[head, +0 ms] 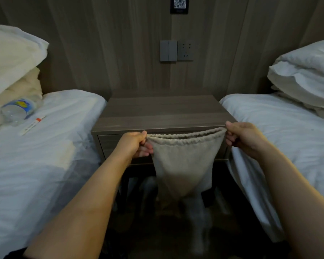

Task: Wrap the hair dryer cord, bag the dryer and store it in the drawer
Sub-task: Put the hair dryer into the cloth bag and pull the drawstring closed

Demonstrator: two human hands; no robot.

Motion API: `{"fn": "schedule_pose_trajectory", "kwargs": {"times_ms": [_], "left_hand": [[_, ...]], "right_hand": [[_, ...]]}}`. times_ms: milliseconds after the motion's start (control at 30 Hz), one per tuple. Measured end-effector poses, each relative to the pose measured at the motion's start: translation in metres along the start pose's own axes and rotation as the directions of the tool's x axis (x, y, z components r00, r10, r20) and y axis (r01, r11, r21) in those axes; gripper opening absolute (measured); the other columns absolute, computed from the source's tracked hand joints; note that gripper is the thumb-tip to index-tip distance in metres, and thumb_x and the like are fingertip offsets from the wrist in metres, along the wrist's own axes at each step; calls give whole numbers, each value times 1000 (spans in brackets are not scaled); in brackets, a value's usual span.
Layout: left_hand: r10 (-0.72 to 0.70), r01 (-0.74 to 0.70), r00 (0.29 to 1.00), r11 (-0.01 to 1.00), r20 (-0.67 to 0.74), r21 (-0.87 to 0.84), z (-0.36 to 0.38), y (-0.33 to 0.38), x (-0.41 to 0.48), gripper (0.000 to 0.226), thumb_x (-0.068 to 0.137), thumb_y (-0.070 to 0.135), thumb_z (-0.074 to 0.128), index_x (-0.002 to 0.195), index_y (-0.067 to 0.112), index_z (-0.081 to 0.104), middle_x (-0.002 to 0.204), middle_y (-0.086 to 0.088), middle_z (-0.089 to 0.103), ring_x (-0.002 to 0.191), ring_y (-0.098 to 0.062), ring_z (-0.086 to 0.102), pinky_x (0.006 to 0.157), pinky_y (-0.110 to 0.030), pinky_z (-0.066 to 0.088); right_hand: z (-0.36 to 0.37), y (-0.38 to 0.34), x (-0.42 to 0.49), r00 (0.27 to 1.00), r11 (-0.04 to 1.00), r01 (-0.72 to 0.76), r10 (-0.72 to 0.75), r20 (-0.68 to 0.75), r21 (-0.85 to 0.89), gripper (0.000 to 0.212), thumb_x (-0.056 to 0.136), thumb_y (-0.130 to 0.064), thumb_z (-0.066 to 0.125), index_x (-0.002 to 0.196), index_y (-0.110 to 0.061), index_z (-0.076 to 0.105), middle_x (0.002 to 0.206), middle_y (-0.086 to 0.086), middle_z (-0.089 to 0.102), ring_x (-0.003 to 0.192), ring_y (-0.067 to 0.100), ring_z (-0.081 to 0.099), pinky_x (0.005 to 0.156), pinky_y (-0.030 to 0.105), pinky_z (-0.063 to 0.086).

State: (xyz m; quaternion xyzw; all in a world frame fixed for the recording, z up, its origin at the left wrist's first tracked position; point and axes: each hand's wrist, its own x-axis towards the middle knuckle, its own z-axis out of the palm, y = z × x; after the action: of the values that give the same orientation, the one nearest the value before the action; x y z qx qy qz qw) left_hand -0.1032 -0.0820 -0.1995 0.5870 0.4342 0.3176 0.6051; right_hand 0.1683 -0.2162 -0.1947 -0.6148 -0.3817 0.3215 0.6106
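A beige drawstring cloth bag (pixel 183 165) hangs in front of the nightstand (pixel 161 113), its gathered mouth stretched wide. My left hand (pixel 135 144) pinches the left end of the bag's mouth, and my right hand (pixel 241 137) pinches the right end. The bag's body sags to a point below. Behind the bag, the nightstand's drawer front (pixel 108 144) is closed. I cannot tell whether the hair dryer is inside the bag; no dryer or cord shows anywhere.
A bed with white sheets (pixel 36 156) lies on the left, bearing a plastic water bottle (pixel 17 111) and a small white tube (pixel 32 125). Another white bed (pixel 281 137) stands on the right with stacked pillows. Wall switches and a socket (pixel 176 50) sit above the nightstand.
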Motion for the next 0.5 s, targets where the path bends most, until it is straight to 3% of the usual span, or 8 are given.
{"fn": "schedule_pose_trajectory", "kwargs": {"times_ms": [100,200,267,333,400,500], "left_hand": [[-6,-4,997,992,-77,-130,5,-4,4,37,99,22,42,64,9,43,55,-5,65,46,-11,65,40,-19,51],[-66,11,982,957,-179,-290,-3,-8,11,34,99,20,42,67,9,46,75,-9,65,54,-10,67,44,-19,52],[-121,34,973,919,-198,-394,-7,-11,14,35,99,21,41,66,10,45,80,-9,65,63,-13,67,48,-19,54],[-137,61,975,922,-175,-381,-4,-13,16,37,99,21,39,64,10,44,79,-10,64,70,-16,66,50,-22,56],[-126,83,980,961,-153,-262,4,-13,17,37,99,17,38,62,10,43,76,-11,64,67,-18,66,53,-27,55],[-50,48,996,999,-73,-21,10,-12,16,39,98,16,37,60,9,41,69,-11,60,48,-14,65,51,-26,49]], "right_hand": [[-4,-3,7,968,984,41,3,-252,171,42,92,-16,52,53,-10,40,42,2,35,37,15,37,52,31,35],[-15,0,9,841,982,144,-56,-539,122,46,88,-21,52,43,-14,45,37,2,42,41,19,41,57,35,39],[-16,-2,8,793,957,208,-45,-608,201,46,92,-20,49,47,-12,44,31,-5,41,36,14,42,54,33,40],[-7,-9,8,827,902,252,-12,-561,351,44,95,-19,46,52,-11,43,32,-5,41,36,12,43,52,30,40],[8,-19,6,915,877,197,-4,-403,438,39,96,-20,45,57,-12,44,37,-4,40,40,12,45,47,25,40],[36,-19,1,984,950,125,-83,-156,285,39,97,-19,42,59,-12,44,46,1,45,46,13,49,42,19,38]]}}
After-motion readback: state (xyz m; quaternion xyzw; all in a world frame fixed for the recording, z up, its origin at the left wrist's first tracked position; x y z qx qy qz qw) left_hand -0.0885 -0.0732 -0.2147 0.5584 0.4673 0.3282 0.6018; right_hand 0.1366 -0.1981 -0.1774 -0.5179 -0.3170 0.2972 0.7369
